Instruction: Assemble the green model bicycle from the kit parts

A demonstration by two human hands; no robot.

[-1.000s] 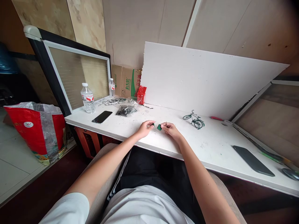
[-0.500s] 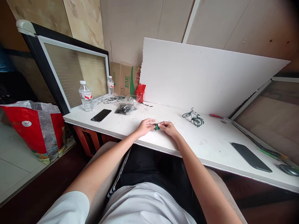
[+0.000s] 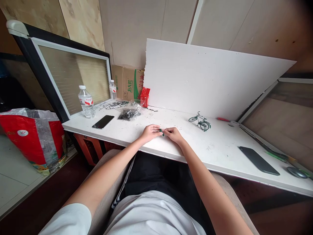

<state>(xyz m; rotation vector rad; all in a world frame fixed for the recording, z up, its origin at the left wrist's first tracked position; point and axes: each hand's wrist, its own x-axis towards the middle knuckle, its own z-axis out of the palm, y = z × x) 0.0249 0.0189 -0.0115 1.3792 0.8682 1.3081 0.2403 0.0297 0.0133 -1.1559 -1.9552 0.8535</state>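
A small green piece (image 3: 160, 130) is held between my two hands, just above the white table near its front edge. The fingertips of my left hand (image 3: 149, 133) pinch it from the left. From the right, my right hand (image 3: 173, 134) grips it with thumb and fingers, which cover much of it. To the right of my hands, a dark green miniature bicycle (image 3: 200, 122) stands on the table. A clear bag of black parts (image 3: 128, 113) lies beyond my left hand.
Left on the table (image 3: 168, 150) are a phone (image 3: 103, 121), a water bottle (image 3: 86, 103), another bottle (image 3: 112, 89) and black frames (image 3: 113, 104). A red box (image 3: 145, 97) stands behind. At right lie a dark flat object (image 3: 258, 160) and a mouse (image 3: 296, 172).
The view has shifted slightly, so the table's contents sit a little further left. The green piece has turned between my fingers, and less of it shows; my hands have come slightly closer together.
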